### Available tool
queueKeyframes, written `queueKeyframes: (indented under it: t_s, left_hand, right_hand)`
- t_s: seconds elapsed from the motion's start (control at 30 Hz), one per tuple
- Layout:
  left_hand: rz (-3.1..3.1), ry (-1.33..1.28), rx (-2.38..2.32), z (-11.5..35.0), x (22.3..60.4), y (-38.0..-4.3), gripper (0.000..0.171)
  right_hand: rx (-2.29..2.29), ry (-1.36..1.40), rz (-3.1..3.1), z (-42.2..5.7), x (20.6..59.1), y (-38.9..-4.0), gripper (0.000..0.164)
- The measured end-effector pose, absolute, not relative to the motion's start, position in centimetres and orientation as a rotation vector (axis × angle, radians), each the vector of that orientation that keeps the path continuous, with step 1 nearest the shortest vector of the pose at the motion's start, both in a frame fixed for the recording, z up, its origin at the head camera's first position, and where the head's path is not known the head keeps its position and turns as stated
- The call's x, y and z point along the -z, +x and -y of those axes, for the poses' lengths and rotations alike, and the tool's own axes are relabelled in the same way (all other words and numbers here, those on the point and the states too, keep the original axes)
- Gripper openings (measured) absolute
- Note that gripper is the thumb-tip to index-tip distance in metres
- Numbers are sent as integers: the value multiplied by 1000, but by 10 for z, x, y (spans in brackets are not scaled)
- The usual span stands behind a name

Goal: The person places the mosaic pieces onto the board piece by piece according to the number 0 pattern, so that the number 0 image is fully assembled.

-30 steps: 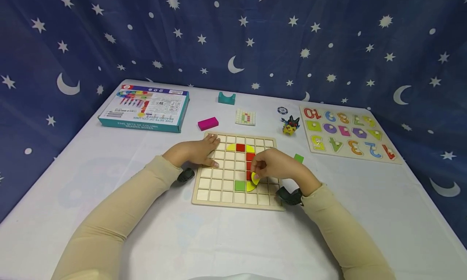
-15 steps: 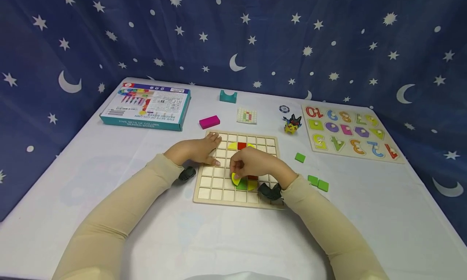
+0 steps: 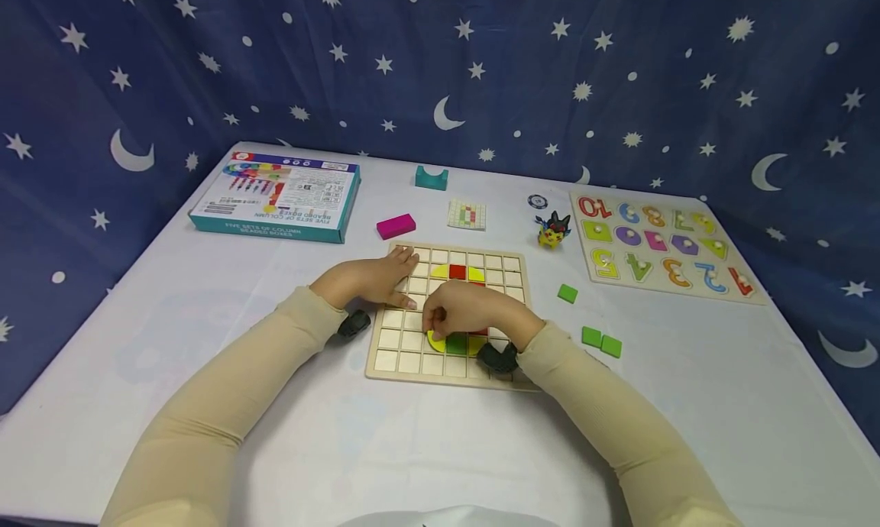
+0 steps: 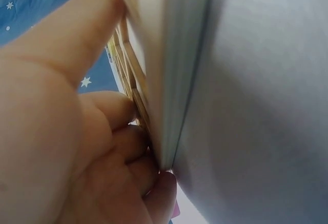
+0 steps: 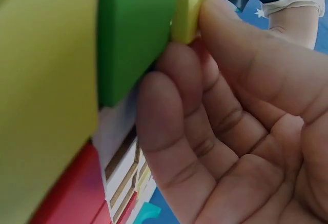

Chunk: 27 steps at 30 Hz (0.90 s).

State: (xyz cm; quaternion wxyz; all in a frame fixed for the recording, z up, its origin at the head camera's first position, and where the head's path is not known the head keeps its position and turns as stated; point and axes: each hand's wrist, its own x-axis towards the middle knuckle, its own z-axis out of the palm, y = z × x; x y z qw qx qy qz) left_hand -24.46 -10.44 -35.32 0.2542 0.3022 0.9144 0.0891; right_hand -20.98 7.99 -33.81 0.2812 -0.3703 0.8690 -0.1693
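A wooden grid board [image 3: 392, 363] lies on the table. My left hand [image 3: 374, 277] rests on its left edge, fingers spread; in the left wrist view the thumb and fingertips meet the board's rim [image 4: 177, 65]. My right hand [image 3: 464, 309] pinches a yellow rounded piece [image 3: 435, 344] at the cell left of a green square tile [image 3: 457, 345]. The right wrist view shows thumb and fingertips on that yellow piece [image 5: 185, 16], beside the green tile [image 5: 134, 34]. Another yellow piece [image 3: 476, 347] sits right of the green one. Red tiles above are partly hidden by the right hand.
Loose green tiles [image 3: 591, 337] lie right of the board. Behind it are a pattern card [image 3: 467, 215], a magenta block [image 3: 396, 227], a teal block [image 3: 431, 179] and a small figure [image 3: 552, 231]. A box [image 3: 275, 198] stands back left, a number puzzle [image 3: 667, 252] back right.
My right hand has carried the yellow piece left, from the right side of the green tile to its left, and lowered it to the board. The left hand stays in place.
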Motion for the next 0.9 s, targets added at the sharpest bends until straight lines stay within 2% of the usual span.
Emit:
queueKeyframes:
  t_s: [0.5,0.9]
  left_hand:
    - [-2480,822,-260,104,353,-244,88]
    - [-2474,830,-237,103,355,-246,87]
  right_hand:
    - [465,-992,-2334,-83,339,-209,6]
    - [524,-935,-2411,-118,329,-210,6]
